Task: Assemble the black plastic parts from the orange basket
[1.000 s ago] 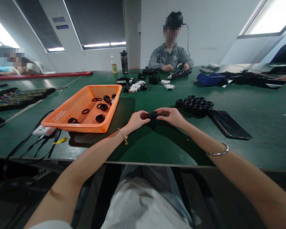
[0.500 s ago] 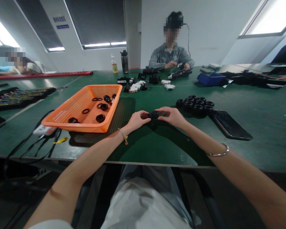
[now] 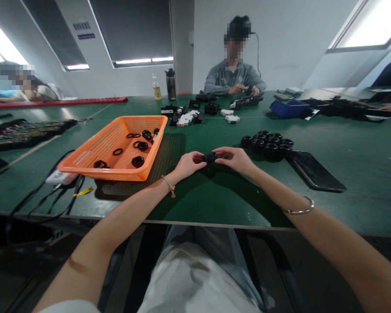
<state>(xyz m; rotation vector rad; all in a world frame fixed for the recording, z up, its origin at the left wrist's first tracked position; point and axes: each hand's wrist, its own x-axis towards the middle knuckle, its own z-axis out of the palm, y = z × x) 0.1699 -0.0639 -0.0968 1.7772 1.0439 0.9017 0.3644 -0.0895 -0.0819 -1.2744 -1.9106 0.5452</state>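
Between my two hands is a small black part (image 3: 210,158), held just above the green table (image 3: 202,204). The fingers of my left hand (image 3: 189,165) close on its left side, and my right hand (image 3: 236,159) pinches its right side. To the left stands an orange perforated basket (image 3: 143,173) with several black rings and nuts (image 3: 137,161) in it. Right of my right hand sits a cluster of round black parts (image 3: 271,150), beside a black phone (image 3: 316,170).
Across the table a person in grey (image 3: 233,78) handles a dark item; another person leans at far left. White and black pieces (image 3: 187,117), a blue box (image 3: 288,108), a bottle (image 3: 156,89) and a dark flask (image 3: 171,84) stand farther back. Cables lie at left.
My hands and the black part have barely moved. Across the table, the person's hands have shifted slightly, with a dark item now between them.
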